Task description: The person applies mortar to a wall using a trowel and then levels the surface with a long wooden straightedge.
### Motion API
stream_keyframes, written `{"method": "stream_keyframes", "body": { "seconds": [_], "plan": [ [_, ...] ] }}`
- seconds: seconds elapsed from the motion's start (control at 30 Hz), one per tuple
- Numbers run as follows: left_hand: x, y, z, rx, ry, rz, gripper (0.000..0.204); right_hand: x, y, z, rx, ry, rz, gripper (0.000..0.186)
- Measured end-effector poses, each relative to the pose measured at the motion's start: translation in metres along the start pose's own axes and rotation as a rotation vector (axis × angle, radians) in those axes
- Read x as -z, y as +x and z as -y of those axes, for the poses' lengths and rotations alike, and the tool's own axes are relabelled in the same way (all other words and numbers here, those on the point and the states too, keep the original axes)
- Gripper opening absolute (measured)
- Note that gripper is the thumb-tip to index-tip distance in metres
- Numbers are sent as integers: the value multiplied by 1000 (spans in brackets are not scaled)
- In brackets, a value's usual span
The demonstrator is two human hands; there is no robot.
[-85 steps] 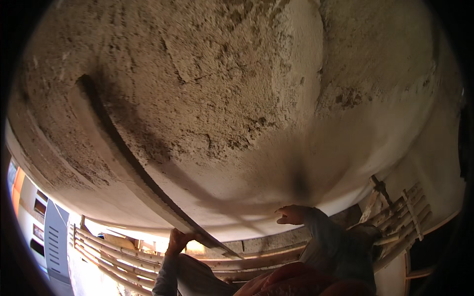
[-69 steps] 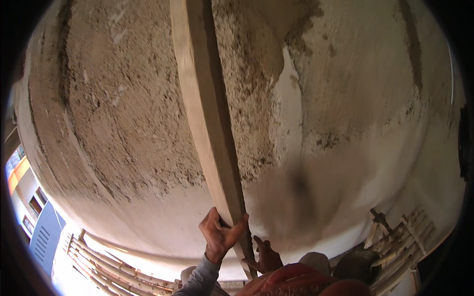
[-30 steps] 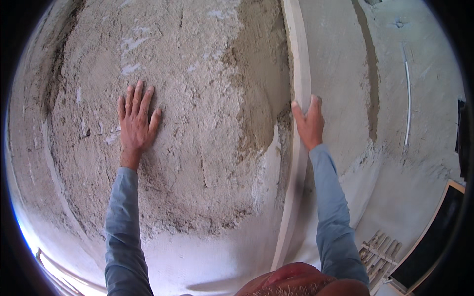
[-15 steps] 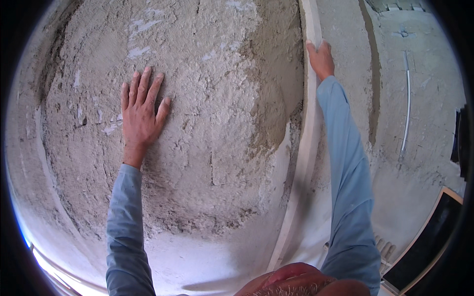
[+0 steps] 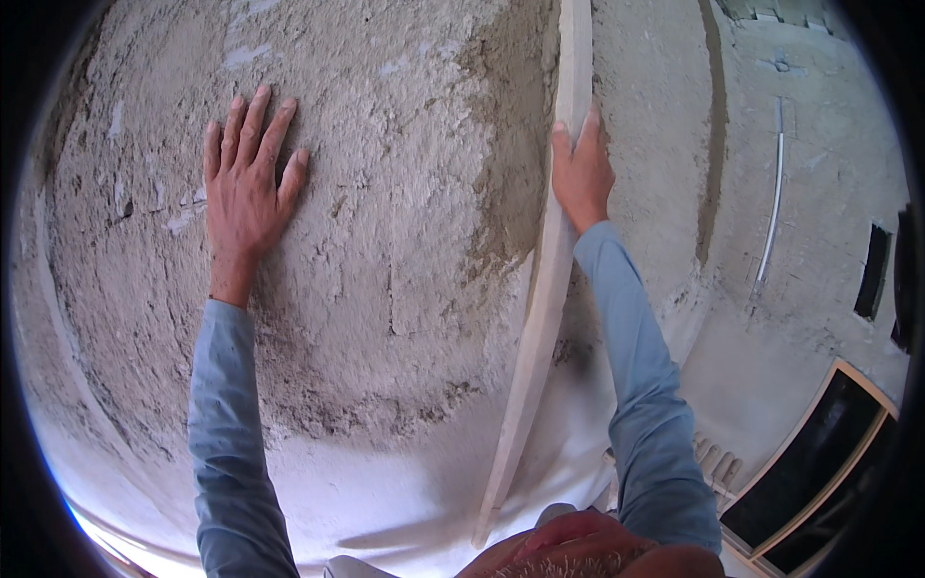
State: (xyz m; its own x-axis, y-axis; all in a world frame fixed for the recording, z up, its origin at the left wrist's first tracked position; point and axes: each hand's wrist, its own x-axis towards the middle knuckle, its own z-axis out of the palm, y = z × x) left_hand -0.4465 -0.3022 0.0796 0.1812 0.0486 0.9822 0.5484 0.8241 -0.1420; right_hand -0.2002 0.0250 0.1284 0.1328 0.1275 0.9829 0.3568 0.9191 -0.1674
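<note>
Top of the long pale wooden straightedge board (image 5: 544, 289) runs out of frame at the far edge; its near end sits just left of the person's head, which blocks the near-centre of the view. Fisheye rim blacks out the corners. Can't make out what the slats near the right elbow are.

Board is narrow, flat, light-coloured, dusted with plaster, standing roughly upright against the rough grey-brown plastered wall (image 5: 405, 241), right of centre.

Right hand (image 5: 581, 173) grips the board's right edge, thumb on its face, fingers wrapped behind. Left hand (image 5: 246, 193) is well left of the board, flat and spread on the plaster, holding nothing. Both arms in blue long sleeves.

Wall coat is coarse, cracked and uneven, smoother and paler toward the near side. Far right: a thin white pipe (image 5: 771, 212) runs up a smoother wall, and a dark framed opening (image 5: 819, 462) sits near right.
</note>
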Motion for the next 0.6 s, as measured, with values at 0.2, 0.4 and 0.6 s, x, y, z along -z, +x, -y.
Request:
{"method": "stream_keyframes", "body": {
  "seconds": [0.2, 0.4, 0.6],
  "plan": [
    [-6, -2, 5, 12, -11, 0, 62, -3, 42, -2, -2, 12, 2, 71],
    [-4, -1, -2, 23, -8, 16, 59, -7, 165, -15, 20, -71, -48, 73],
    [-1, -3, 2, 9, 19, -21, 57, -16, 73, 0, -31, -38, 18, 74]
  ]
}}
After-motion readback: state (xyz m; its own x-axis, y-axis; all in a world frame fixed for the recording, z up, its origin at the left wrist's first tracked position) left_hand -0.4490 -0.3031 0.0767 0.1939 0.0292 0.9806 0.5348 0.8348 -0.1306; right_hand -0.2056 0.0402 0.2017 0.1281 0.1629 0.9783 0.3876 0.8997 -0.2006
